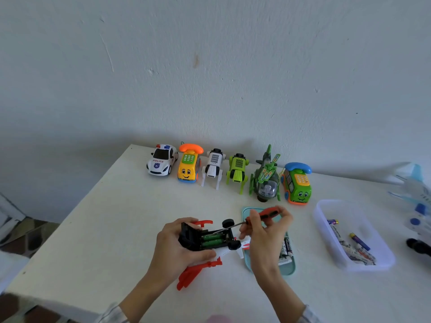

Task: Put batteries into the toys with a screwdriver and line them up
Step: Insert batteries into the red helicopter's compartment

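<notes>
My left hand (173, 247) grips an upside-down toy helicopter (208, 240) with a black underside, black wheels and red rotor blades. Its battery bay is uncovered and two green batteries lie inside. My right hand (263, 231) holds a screwdriver (268, 213) with a red and black handle, its shaft slanting down-left so the tip rests at the bay. Several toys stand in a row at the back: a police car (161, 163), a yellow phone bus (189, 167), a white robot dog (213, 166), a green robot dog (236, 171), a green helicopter (265, 180), a green phone bus (297, 184).
A teal tray (288, 268) with batteries lies under my right hand. A clear plastic box (326, 214) holding several batteries sits at the right. A white and blue toy (417, 201) is at the far right edge. The white table's left edge (77, 206) runs diagonally.
</notes>
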A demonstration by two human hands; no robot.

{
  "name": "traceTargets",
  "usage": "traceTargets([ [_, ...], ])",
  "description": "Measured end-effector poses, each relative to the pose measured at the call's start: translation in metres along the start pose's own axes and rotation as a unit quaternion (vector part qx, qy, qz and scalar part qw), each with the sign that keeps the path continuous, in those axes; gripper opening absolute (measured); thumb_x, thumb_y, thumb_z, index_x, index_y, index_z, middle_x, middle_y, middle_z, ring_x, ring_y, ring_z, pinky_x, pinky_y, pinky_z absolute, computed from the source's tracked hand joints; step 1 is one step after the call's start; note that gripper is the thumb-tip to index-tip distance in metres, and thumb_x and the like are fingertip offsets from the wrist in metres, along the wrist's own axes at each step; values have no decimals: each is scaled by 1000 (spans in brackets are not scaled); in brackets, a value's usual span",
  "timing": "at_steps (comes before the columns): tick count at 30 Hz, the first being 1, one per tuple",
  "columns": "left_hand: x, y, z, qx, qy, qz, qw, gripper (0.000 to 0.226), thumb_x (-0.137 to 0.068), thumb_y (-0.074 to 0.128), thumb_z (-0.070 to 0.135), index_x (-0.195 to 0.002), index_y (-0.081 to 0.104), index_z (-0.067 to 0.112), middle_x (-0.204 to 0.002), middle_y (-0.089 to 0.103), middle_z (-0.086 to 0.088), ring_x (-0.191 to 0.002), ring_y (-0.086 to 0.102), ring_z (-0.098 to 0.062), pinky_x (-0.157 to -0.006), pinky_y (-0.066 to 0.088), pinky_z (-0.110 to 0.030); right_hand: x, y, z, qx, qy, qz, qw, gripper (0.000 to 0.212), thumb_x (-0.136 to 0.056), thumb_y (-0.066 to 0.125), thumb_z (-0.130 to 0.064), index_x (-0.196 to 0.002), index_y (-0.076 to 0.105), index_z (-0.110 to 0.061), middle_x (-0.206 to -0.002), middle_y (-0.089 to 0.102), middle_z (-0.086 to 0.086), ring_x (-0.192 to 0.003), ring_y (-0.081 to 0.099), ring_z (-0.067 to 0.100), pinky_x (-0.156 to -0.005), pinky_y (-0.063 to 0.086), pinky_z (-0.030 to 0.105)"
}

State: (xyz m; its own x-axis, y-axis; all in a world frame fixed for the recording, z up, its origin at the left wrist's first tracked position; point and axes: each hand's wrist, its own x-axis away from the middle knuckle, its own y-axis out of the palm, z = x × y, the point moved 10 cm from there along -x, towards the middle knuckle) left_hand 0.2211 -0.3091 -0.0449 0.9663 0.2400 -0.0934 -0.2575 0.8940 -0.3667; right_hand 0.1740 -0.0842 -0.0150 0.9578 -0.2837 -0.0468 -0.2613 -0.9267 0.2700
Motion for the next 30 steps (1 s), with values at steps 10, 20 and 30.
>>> traceTargets([
  [10, 2, 13, 10, -12, 6, -4, 1000, 58, -36, 87, 49, -88, 62, 40, -102, 63, 19, -96, 61, -3, -77, 47, -8, 43, 42, -80, 263, -372, -140, 879, 41, -88, 58, -8, -120, 36, -20, -76, 45, -16, -63, 50, -3, -54, 39, 5],
  [20, 3, 12, 5, -16, 1, 0, 1000, 60, -34, 85, 56, -87, 65, 38, -106, 62, 18, -103, 59, -11, -89, 52, -26, 27, 24, -64, 213, -310, -106, 920, 43, -90, 56, -13, -122, 33, -27, -76, 51, -7, -58, 50, 17, -51, 46, 33],
  [30, 3, 10, 4, -19, -4, 7, 1000, 60, -33, 85, 59, -85, 66, 39, -105, 60, 24, -105, 56, -9, -89, 51, -28, 32, 22, -77, 192, -351, -85, 912, 48, -88, 58, -9, -122, 32, -32, -80, 53, 4, -59, 54, 25, -51, 50, 37],
])
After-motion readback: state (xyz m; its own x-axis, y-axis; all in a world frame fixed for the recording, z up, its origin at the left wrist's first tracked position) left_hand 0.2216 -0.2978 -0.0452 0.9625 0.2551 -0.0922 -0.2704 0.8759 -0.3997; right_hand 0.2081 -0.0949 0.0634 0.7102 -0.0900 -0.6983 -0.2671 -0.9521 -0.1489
